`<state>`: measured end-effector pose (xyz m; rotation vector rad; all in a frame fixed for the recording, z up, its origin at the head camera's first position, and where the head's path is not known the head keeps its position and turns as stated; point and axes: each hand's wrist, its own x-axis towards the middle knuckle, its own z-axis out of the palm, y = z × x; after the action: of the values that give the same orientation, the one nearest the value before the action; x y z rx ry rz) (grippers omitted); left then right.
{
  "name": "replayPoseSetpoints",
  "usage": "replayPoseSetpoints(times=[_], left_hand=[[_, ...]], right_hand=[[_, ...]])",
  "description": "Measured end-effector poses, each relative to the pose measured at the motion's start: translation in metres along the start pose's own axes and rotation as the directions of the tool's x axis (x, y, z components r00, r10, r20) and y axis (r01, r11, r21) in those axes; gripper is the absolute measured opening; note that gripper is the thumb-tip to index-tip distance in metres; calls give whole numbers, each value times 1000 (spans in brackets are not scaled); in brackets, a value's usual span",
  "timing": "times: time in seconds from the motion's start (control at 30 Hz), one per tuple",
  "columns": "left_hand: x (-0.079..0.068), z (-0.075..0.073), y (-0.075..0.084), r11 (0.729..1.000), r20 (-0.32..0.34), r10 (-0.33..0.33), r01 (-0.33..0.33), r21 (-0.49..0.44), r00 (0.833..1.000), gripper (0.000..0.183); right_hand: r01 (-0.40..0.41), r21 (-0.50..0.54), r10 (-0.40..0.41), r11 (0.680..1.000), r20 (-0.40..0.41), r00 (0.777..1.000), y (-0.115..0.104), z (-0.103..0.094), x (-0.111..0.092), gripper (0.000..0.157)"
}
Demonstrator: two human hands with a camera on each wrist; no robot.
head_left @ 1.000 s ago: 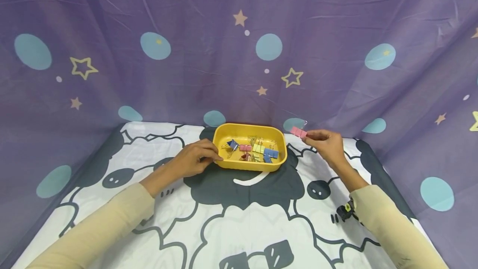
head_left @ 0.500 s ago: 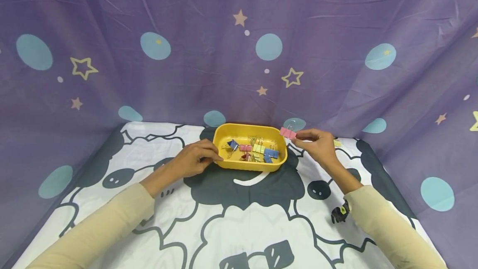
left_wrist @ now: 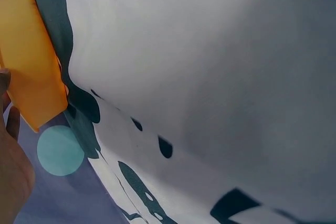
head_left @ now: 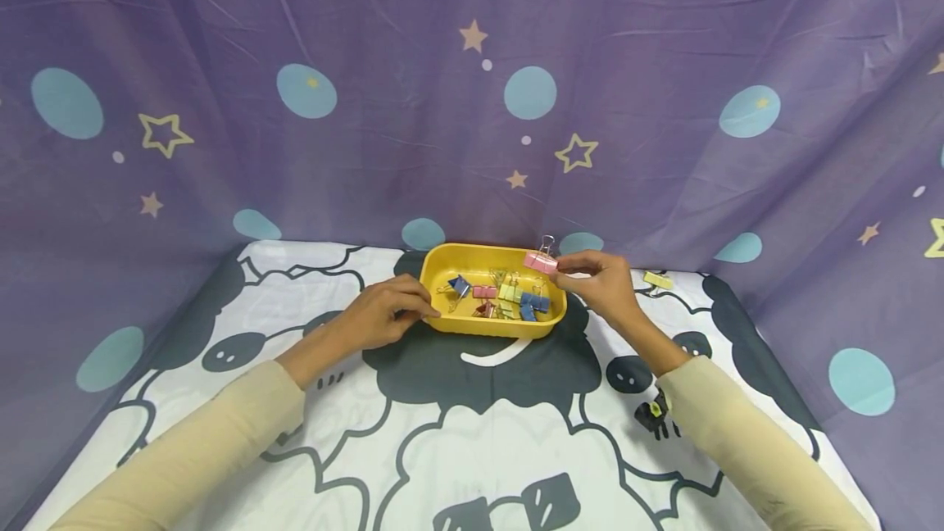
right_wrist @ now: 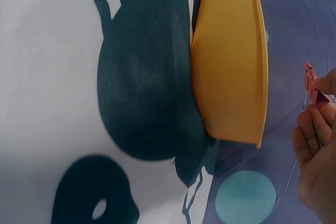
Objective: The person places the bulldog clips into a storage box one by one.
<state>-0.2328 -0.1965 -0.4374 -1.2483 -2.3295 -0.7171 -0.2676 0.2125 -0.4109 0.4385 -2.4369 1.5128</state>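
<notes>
A yellow tray [head_left: 490, 329] stands near the back edge of the table, holding several binder clips in blue, pink, red and yellow. My left hand [head_left: 387, 311] grips its left end, thumb and fingers at the rim; in the left wrist view that hand [left_wrist: 13, 166] is partly cut off beside the tray [left_wrist: 31, 56]. Over the tray's right rear corner, my right hand [head_left: 606, 287] pinches a pink binder clip [head_left: 541, 261], wire handle upward. The right wrist view has this pink clip [right_wrist: 313, 85] between thumb and fingertips, apart from the tray [right_wrist: 231, 61].
A yellow binder clip [head_left: 657, 279] lies on the table at the back right, beyond my right wrist. The cloth [head_left: 494, 441] has a black-and-white cartoon print. Directly behind the tray hangs a purple curtain [head_left: 413, 146]. A small black item [head_left: 651, 414] sits by the right cuff.
My right hand has moved left with the pink binder clip, from beside the tray to above its right rear corner. The yellow clip behind it came into view. The left hand stayed put.
</notes>
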Motion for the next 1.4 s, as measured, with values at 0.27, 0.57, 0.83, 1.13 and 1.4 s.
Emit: replayPoseSetpoints(times=[0.27,0.57,0.83,1.13,1.4], left_hand=[[0,0,0,1000,8,-7,7,-2,1000,30],[0,-1,0,1000,23,-27,27,-6,999,30],[0,-1,0,1000,20,-19,19,-2,1000,30],[0,0,-1,1000,12,-7,7,-1,1000,30],[-1,1,-1,1000,-10,21,-21,2,1000,29]], right_hand=[[15,-26,-14,1000,39,999,-1,15,1,22],[24,-46,-20,999,84,996,4,25,-2,24],[28,-37,-24,999,110,994,3,32,-4,26],[39,-59,-32,997,116,993,3,33,-5,27],[6,-94,2,996,82,997,7,24,-7,26]])
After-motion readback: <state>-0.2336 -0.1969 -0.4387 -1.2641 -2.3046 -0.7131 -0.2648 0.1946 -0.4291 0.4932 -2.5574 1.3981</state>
